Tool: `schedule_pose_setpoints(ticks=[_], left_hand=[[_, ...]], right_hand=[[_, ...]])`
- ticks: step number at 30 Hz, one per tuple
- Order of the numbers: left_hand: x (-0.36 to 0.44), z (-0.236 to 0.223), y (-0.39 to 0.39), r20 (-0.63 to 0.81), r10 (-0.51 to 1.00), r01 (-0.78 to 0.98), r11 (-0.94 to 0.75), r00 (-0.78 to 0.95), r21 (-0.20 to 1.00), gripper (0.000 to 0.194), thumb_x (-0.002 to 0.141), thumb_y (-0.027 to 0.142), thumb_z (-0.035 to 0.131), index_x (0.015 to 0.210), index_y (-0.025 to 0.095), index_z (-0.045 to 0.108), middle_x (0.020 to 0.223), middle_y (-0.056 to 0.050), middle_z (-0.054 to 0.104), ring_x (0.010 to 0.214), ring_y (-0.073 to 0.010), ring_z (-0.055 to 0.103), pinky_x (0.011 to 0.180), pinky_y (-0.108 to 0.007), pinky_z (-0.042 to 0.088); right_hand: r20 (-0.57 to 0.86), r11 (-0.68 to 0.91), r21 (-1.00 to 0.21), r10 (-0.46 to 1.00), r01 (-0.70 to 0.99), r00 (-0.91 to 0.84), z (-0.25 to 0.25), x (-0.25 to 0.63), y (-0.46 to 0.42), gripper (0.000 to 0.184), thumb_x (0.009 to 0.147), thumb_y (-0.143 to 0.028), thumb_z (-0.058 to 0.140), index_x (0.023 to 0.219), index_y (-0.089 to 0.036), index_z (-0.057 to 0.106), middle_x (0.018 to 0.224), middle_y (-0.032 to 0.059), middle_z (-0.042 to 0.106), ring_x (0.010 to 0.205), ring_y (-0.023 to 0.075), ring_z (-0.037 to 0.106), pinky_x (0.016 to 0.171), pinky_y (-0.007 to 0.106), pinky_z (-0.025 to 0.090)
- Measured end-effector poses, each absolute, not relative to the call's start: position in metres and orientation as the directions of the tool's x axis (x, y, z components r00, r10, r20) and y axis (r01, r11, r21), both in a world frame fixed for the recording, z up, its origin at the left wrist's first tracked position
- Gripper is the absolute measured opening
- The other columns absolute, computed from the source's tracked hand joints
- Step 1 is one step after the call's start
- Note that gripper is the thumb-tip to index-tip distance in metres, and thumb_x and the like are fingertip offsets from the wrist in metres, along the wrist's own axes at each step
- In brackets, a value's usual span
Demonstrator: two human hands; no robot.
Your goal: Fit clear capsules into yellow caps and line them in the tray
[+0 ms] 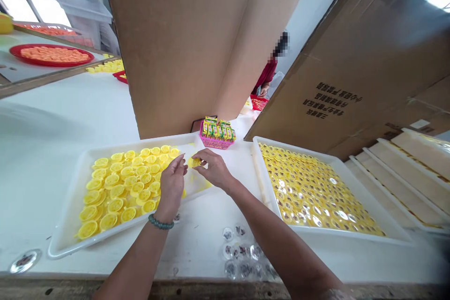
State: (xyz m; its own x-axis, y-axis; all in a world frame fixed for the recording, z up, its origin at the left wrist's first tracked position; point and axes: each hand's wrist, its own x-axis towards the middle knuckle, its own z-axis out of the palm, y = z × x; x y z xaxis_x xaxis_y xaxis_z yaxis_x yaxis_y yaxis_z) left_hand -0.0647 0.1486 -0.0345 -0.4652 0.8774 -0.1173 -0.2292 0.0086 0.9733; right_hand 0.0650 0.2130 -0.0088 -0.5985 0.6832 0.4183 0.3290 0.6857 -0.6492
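My right hand (215, 169) pinches a small round yellow plastic piece (194, 162) between thumb and fingers, over the right end of a white tray (186, 138). Close beside it on the left, my left hand (173, 179) has its fingertips pressed together; whatever may be in them is too small to make out. Rows of yellow round cups (131, 182) fill the left and middle of that tray. Clear round discs with dark prints (242, 251) lie loose on the table by my right forearm. One more clear disc (25, 261) rests at the table's front left.
A second white tray (258, 143) on the right holds many finished-looking yellow discs (316, 192). Behind stands a pink basket (215, 142) of small yellow-green boxes. Tall cardboard sheets (197, 47) rise at the back. Stacked trays (397, 173) are at far right. Two other people stand beyond.
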Motion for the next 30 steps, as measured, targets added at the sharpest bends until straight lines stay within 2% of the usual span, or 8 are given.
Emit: schedule_pose_setpoints(ticks=[3,7,12,16,20,25,28,30], left_hand=[[-0.064,-0.033,0.15,-0.109,0.892,-0.214,0.014,-0.439,0.977,0.04,0.076,0.041,0.059,0.109,0.021,0.065,0.099,-0.006,0.067,0.078,-0.0159,0.062,0.077,-0.031,0.049],[-0.065,-0.027,0.15,-0.055,0.889,-0.131,-0.005,-0.455,0.991,0.039,0.075,0.041,0.06,0.109,0.023,0.065,0.094,-0.003,0.068,0.077,-0.0156,0.06,0.079,-0.031,0.047],[-0.065,-0.016,0.149,-0.227,0.94,-0.426,0.102,-0.255,0.899,0.036,0.065,0.029,0.068,0.097,0.013,0.067,0.084,-0.005,0.069,0.069,-0.0143,0.062,0.073,-0.03,0.051],[-0.064,-0.014,0.147,-0.344,0.91,-0.453,0.212,-0.232,0.866,0.029,0.059,0.019,0.069,0.087,0.011,0.066,0.064,-0.003,0.067,0.053,-0.0131,0.061,0.062,-0.029,0.052],[-0.063,-0.017,0.148,-0.4,0.884,-0.435,0.269,-0.244,0.859,0.024,0.06,0.019,0.069,0.082,0.011,0.064,0.052,-0.001,0.062,0.044,-0.0137,0.059,0.052,-0.027,0.05],[-0.064,-0.017,0.147,-0.408,0.86,-0.452,0.245,-0.306,0.858,0.028,0.07,0.031,0.064,0.093,0.014,0.063,0.061,0.0,0.062,0.049,-0.0122,0.061,0.053,-0.024,0.05],[-0.066,-0.013,0.145,-0.381,0.918,-0.486,0.284,-0.11,0.826,0.036,0.07,0.042,0.067,0.09,0.013,0.066,0.063,-0.003,0.064,0.052,-0.0128,0.062,0.048,-0.021,0.047],[-0.066,-0.012,0.144,-0.339,0.941,-0.513,0.282,-0.019,0.811,0.035,0.064,0.041,0.073,0.083,0.012,0.068,0.067,-0.004,0.066,0.054,-0.0121,0.061,0.049,-0.019,0.047]], right_hand=[[0.432,0.719,-0.618,0.649,0.318,-0.627,-0.005,0.067,0.213,0.029,0.071,-0.008,0.059,0.098,-0.018,0.063,0.096,0.0054,0.062,0.084,0.0144,0.057,0.069,0.025,0.053],[0.47,0.77,-0.553,0.603,0.317,-0.644,0.0,0.07,0.208,0.032,0.073,-0.006,0.055,0.102,-0.019,0.061,0.1,0.0058,0.061,0.088,0.0153,0.056,0.073,0.027,0.051],[0.413,0.753,-0.574,0.606,0.322,-0.68,0.007,0.072,0.202,0.036,0.069,-0.003,0.055,0.1,-0.021,0.062,0.098,0.004,0.063,0.086,0.0147,0.056,0.074,0.026,0.049],[0.344,0.708,-0.613,0.639,0.35,-0.688,0.017,0.073,0.199,0.03,0.07,-0.008,0.059,0.097,-0.02,0.062,0.094,0.0026,0.065,0.078,0.0127,0.057,0.068,0.024,0.049],[0.322,0.667,-0.659,0.669,0.349,-0.67,0.016,0.076,0.198,0.021,0.07,-0.013,0.064,0.09,-0.019,0.064,0.089,0.0018,0.065,0.073,0.0117,0.058,0.067,0.024,0.049],[0.296,0.574,-0.758,0.725,0.309,-0.622,0.009,0.081,0.199,0.017,0.072,-0.023,0.068,0.088,-0.017,0.065,0.092,0.0031,0.066,0.075,0.0124,0.061,0.07,0.025,0.051],[0.288,0.564,-0.777,0.714,0.28,-0.638,0.009,0.083,0.199,0.012,0.075,-0.024,0.067,0.085,-0.017,0.066,0.092,0.0033,0.067,0.08,0.0133,0.062,0.074,0.026,0.051],[0.312,0.594,-0.757,0.693,0.271,-0.65,0.01,0.085,0.199,0.009,0.076,-0.023,0.066,0.084,-0.018,0.066,0.093,0.0031,0.068,0.082,0.0137,0.062,0.077,0.028,0.051]])
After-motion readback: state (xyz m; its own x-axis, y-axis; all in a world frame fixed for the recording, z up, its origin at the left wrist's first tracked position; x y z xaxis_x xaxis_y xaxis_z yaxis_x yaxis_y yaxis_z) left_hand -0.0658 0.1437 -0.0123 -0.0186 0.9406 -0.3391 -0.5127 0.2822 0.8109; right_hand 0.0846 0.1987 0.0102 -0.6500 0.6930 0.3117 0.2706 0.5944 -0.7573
